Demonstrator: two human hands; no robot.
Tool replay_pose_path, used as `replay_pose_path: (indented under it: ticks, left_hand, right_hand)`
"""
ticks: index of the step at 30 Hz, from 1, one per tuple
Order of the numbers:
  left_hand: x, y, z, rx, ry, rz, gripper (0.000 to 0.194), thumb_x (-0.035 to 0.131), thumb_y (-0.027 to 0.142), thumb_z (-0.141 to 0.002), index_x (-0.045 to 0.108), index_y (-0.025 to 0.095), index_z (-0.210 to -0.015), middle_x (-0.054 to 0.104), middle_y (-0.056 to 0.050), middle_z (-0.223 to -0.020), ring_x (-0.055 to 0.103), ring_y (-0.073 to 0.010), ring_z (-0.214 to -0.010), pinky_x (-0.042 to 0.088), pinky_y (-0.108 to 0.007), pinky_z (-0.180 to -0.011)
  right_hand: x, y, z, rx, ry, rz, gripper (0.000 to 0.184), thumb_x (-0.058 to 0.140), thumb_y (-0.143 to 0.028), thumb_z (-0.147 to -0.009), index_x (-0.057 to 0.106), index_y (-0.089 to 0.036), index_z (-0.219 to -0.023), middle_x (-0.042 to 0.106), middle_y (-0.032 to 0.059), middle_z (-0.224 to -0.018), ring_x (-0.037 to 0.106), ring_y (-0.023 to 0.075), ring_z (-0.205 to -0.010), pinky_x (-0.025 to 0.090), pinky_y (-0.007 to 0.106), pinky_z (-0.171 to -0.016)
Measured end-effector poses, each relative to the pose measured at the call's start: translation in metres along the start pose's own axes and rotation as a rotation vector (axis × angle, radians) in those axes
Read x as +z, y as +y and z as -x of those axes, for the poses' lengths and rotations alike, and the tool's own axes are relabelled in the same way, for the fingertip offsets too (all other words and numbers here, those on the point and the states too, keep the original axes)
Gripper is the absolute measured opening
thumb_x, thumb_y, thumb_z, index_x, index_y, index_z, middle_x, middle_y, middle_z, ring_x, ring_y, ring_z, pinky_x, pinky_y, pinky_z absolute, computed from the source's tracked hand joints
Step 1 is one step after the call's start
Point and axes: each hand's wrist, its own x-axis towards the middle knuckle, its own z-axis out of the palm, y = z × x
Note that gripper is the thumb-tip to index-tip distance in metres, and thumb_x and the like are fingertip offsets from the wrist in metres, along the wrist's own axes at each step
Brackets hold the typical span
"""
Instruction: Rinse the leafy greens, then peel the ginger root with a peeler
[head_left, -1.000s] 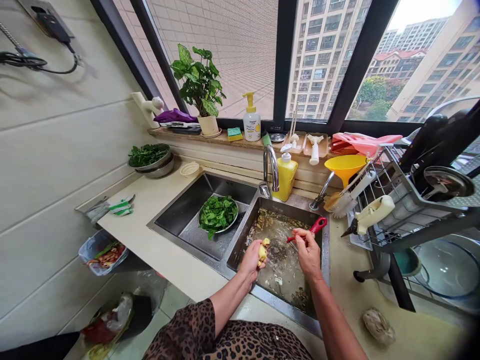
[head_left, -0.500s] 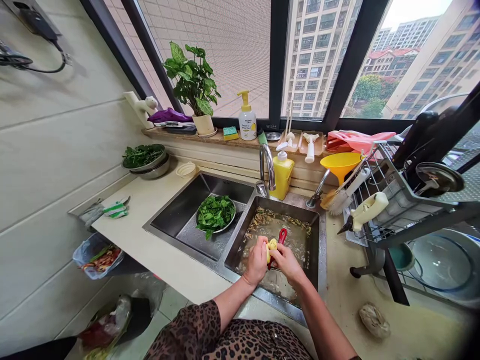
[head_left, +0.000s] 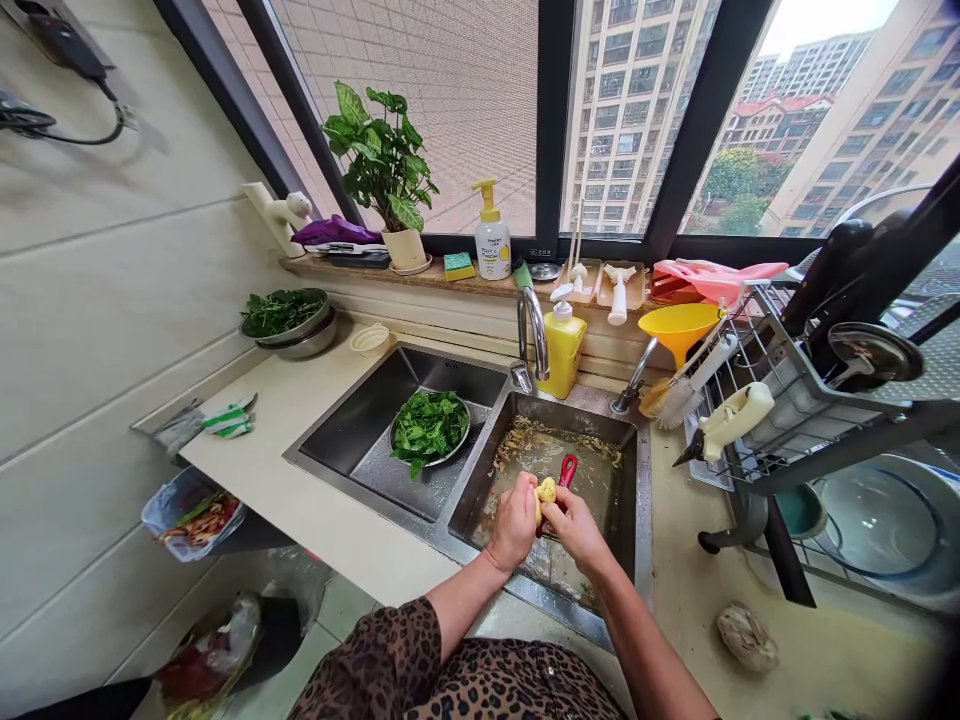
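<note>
My left hand [head_left: 514,520] is closed around a pale yellow, knobbly piece of ginger [head_left: 547,490] over the right sink basin [head_left: 643,500]. My right hand [head_left: 576,528] is closed beside it, fingers touching the ginger, and grips a red-handled peeler [head_left: 568,468]. The looped end of the handle sticks up past my fingers; its working end is mostly hidden between the hands. Below them, shallow murky water [head_left: 544,450] with brownish peelings covers the basin floor.
In the left basin [head_left: 337,430] sits a bowl of green leaves [head_left: 430,430]. The faucet [head_left: 534,335] rises behind the divider, near a yellow bottle [head_left: 562,350]. A dish rack [head_left: 810,430] stands right, with a brownish lump [head_left: 748,637] on the counter before it.
The water in the right basin looks calmer and clearer. Both hands keep nearly the same place and grip, and the view has shifted slightly.
</note>
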Motion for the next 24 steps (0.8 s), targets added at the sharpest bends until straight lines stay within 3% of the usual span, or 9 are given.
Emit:
replay_pose_path:
  ticks: [5,10,13,17,21,24]
  left_hand:
    - [-0.001,0.000,0.003,0.047,0.020,-0.118,0.019,0.037,0.028,-0.086,0.054,0.021,-0.084,0.051,-0.002,-0.068,0.049,-0.0161,-0.063,0.036,-0.026,-0.067]
    - [0.001,-0.011,0.007,0.083,0.022,-0.125,0.017,0.040,0.029,-0.085,0.056,0.022,-0.090,0.055,-0.005,-0.079,0.051,-0.0182,-0.074,0.037,-0.027,-0.074]
    - [0.002,-0.016,0.009,0.041,0.025,-0.085,0.017,0.040,0.029,-0.085,0.055,0.022,-0.088,0.054,-0.004,-0.075,0.050,-0.0182,-0.071,0.036,-0.027,-0.074]
    - [0.003,-0.016,0.009,-0.024,0.053,0.014,0.016,0.042,0.030,-0.083,0.056,0.022,-0.087,0.052,-0.003,-0.071,0.049,-0.0178,-0.067,0.036,-0.027,-0.072]
    - [0.002,-0.013,0.009,0.009,0.024,-0.001,0.017,0.043,0.030,-0.083,0.057,0.022,-0.088,0.054,-0.004,-0.076,0.050,-0.0184,-0.072,0.037,-0.028,-0.075]
    - [0.003,-0.017,0.005,-0.002,-0.007,0.059,0.016,0.047,0.032,-0.081,0.057,0.022,-0.087,0.055,-0.005,-0.078,0.051,-0.0183,-0.075,0.038,-0.027,-0.073]
  right_hand:
    - [0.003,-0.002,0.001,0.039,-0.087,-0.031,0.024,0.049,-0.039,-0.072,0.057,-0.018,-0.077,0.055,-0.0010,-0.068,0.047,0.0116,-0.059,0.038,0.021,-0.053]
    - [0.008,-0.005,-0.002,-0.081,0.099,0.235,0.022,0.047,-0.037,-0.071,0.052,-0.017,-0.062,0.047,-0.0025,-0.057,0.040,0.0114,-0.055,0.032,0.022,-0.051]
    - [0.009,-0.001,-0.003,-0.120,0.108,0.301,0.018,0.045,-0.032,-0.068,0.051,-0.017,-0.061,0.048,-0.0026,-0.057,0.040,0.0117,-0.055,0.031,0.023,-0.051]
    - [0.006,0.003,-0.002,-0.112,0.084,0.225,0.012,0.045,-0.027,-0.066,0.052,-0.017,-0.063,0.049,-0.0026,-0.058,0.041,0.0117,-0.055,0.033,0.022,-0.051]
    - [0.007,0.006,0.000,-0.012,-0.029,0.008,0.017,0.046,-0.032,-0.070,0.055,-0.018,-0.073,0.054,-0.0018,-0.064,0.045,0.0114,-0.055,0.036,0.021,-0.050]
    - [0.007,0.020,-0.007,-0.004,0.004,0.039,0.018,0.046,-0.033,-0.072,0.055,-0.018,-0.074,0.056,-0.0012,-0.064,0.049,0.0120,-0.056,0.038,0.021,-0.050]
